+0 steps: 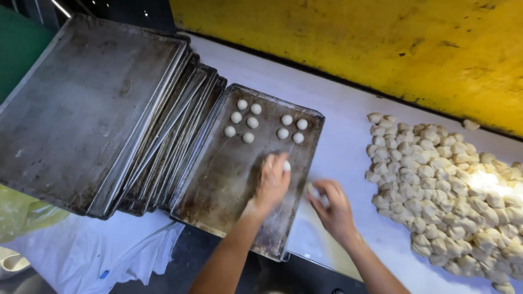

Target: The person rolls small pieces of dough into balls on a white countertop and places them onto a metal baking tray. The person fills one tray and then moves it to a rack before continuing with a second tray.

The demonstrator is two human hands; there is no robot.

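A dark metal baking tray (218,185) lies on a white table, with several small round dough balls (252,122) in rows at its far end. My left hand (272,182) hovers over the tray's right half, fingers closed on one dough ball (286,165). My right hand (332,207) rests on the white table just right of the tray, fingers curled around a piece of dough (318,195). A large heap of cut dough pieces (447,190) spreads over the table to the right.
A fanned stack of worn metal trays (98,109) leans at the left, overlapping the working tray. A yellow wall (354,38) runs behind the table. White cloth (92,256) and a yellowish plastic bag (22,212) lie at the lower left.
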